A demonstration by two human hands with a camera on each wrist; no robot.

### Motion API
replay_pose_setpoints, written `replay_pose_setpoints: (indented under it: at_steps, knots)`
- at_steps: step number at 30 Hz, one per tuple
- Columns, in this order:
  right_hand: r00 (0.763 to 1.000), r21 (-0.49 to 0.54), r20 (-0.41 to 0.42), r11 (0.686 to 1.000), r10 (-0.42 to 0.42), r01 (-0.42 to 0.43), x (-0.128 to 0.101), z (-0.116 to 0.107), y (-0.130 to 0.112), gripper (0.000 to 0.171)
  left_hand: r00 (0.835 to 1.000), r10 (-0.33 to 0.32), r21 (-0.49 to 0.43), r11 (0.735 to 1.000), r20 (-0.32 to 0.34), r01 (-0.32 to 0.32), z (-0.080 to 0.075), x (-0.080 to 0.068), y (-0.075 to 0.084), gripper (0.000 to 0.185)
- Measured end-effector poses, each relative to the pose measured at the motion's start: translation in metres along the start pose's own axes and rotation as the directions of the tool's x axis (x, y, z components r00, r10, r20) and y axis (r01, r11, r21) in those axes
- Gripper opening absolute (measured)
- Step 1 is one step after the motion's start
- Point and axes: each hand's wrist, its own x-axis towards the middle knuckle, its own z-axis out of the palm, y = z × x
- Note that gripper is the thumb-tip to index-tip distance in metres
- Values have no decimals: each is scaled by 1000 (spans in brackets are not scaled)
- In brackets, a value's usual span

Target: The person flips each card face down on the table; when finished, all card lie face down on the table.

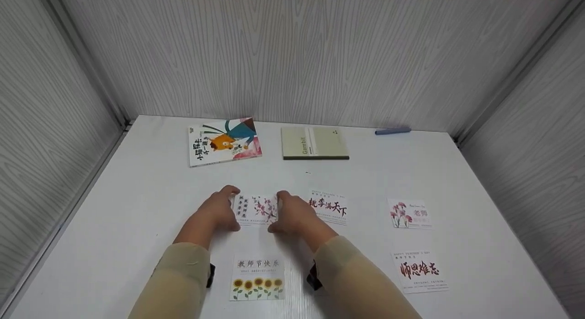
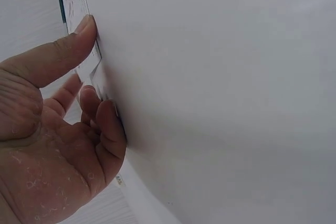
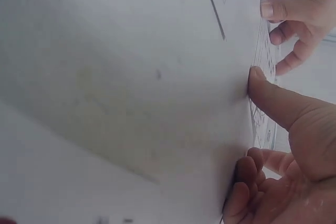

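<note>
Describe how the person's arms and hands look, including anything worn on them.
Both arms wear pale beige sleeves: the left sleeve and right sleeve look plain, without visible print, and stop short of the hands. A small black piece shows beside the left sleeve, another black piece beside the right. The left hand and right hand are ungloved, with no rings visible.

head: even light, table (image 1: 356,175) bright, back wall (image 1: 301,58) greyer, pinkish top edge | left wrist: dim, diffuse table shadow | right wrist: hazy, soft
</note>
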Motion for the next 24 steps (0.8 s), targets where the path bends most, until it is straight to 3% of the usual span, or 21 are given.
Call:
replay_pose_setpoints:
  at_steps: [6, 15, 24]
  knots:
    - [999, -8, -30, 999, -43, 43, -1, 3, -3, 98, 1000, 8, -38, 999, -11, -8, -3, -4, -3, 102]
    - [997, 126, -4, 989, -73, 73, -5, 0, 1, 110, 999, 43, -74, 996, -26, -45, 4, -1, -9, 103]
    - [996, 107, -23, 990, -85, 87, -10, 0, -2, 104, 999, 38, -77, 996, -25, -40, 5, 0, -11, 103]
